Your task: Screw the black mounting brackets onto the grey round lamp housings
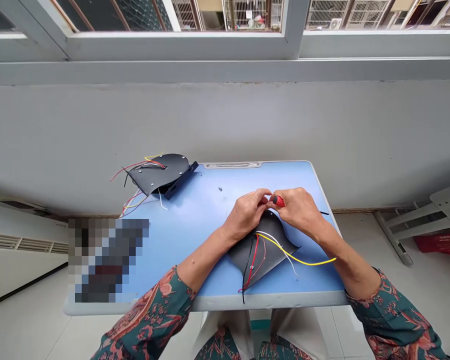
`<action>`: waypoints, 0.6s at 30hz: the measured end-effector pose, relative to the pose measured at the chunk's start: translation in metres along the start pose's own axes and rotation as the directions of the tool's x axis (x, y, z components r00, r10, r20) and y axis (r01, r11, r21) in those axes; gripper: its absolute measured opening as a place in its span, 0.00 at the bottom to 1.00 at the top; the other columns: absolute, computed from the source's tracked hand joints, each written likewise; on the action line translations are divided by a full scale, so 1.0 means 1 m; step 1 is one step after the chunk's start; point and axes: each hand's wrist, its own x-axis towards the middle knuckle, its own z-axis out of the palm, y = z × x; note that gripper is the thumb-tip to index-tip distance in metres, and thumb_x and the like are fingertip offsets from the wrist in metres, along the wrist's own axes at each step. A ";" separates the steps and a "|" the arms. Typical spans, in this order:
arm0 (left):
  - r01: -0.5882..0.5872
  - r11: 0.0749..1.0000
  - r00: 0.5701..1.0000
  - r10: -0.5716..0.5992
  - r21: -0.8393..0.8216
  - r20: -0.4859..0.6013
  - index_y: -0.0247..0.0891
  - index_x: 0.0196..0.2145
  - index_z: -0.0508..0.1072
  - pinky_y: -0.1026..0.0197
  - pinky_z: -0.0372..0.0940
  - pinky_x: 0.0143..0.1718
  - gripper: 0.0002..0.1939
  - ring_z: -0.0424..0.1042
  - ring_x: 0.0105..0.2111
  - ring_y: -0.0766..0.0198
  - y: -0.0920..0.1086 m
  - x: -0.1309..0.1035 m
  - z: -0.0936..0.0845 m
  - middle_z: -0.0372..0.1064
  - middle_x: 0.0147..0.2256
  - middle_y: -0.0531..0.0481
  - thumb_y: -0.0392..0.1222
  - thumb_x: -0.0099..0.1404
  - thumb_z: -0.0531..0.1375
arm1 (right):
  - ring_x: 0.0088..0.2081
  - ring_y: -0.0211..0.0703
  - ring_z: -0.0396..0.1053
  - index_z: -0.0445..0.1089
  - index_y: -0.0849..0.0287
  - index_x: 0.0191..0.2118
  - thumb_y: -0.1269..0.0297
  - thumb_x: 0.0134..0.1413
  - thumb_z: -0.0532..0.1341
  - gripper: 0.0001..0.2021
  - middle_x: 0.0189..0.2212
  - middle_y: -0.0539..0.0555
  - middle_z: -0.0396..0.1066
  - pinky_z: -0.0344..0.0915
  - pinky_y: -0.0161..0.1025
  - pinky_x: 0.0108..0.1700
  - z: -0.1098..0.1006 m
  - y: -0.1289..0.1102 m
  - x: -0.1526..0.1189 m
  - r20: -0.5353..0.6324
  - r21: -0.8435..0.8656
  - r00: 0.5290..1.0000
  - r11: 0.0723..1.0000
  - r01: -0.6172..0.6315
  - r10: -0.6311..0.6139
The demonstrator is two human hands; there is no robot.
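Note:
A black curved panel (268,255) lies near the front of the blue table, with white, yellow, red and black wires (300,258) coming out of a hole in it. Over its far edge my right hand (298,207) is closed around a screwdriver with a red handle (278,201); the tool's tip is hidden. My left hand (247,212) meets it there, fingertips pinched together at the panel's far edge. Whether those fingers hold a small part or only the panel cannot be made out.
Another black panel assembly (159,172) with loose wires stands at the table's back left corner. Small screws (220,189) lie on the blue tabletop (187,225). A blurred-out dark object (110,260) is at the left edge. A wall (225,120) rises behind the table.

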 end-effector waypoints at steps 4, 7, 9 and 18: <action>-0.091 0.987 0.996 0.092 0.134 0.001 0.40 0.51 0.68 0.62 0.73 0.38 0.08 0.78 0.34 0.64 -0.001 -0.002 0.001 0.77 0.34 0.50 0.35 0.75 0.57 | 0.27 0.39 0.56 0.75 0.56 0.30 0.61 0.63 0.60 0.11 0.23 0.51 0.69 0.46 0.38 0.30 0.002 -0.001 0.001 0.005 0.004 1.000 1.000 -0.027 0.027; -0.166 0.964 0.986 0.169 0.209 0.003 0.38 0.50 0.68 0.62 0.72 0.36 0.07 0.76 0.32 0.63 0.000 -0.002 -0.001 0.75 0.33 0.50 0.39 0.78 0.54 | 0.26 0.38 0.53 0.71 0.56 0.25 0.63 0.62 0.60 0.13 0.20 0.50 0.66 0.45 0.39 0.30 0.002 0.000 0.001 0.028 0.031 0.998 0.998 -0.057 0.056; -0.211 0.943 0.977 0.214 0.256 0.018 0.37 0.50 0.68 0.62 0.71 0.34 0.08 0.74 0.30 0.64 0.003 -0.001 -0.004 0.74 0.32 0.49 0.39 0.79 0.51 | 0.26 0.38 0.54 0.70 0.57 0.24 0.63 0.61 0.60 0.14 0.20 0.50 0.66 0.46 0.38 0.30 0.002 0.001 0.002 0.042 0.090 0.998 0.995 -0.046 0.042; -0.378 0.832 0.923 0.371 0.407 0.100 0.37 0.56 0.65 0.63 0.69 0.31 0.13 0.70 0.29 0.64 0.015 -0.001 -0.019 0.74 0.32 0.50 0.31 0.76 0.51 | 0.28 0.37 0.62 0.75 0.58 0.25 0.66 0.54 0.62 0.08 0.22 0.49 0.71 0.54 0.37 0.30 -0.013 -0.003 -0.003 0.069 0.407 0.996 0.910 -0.079 0.056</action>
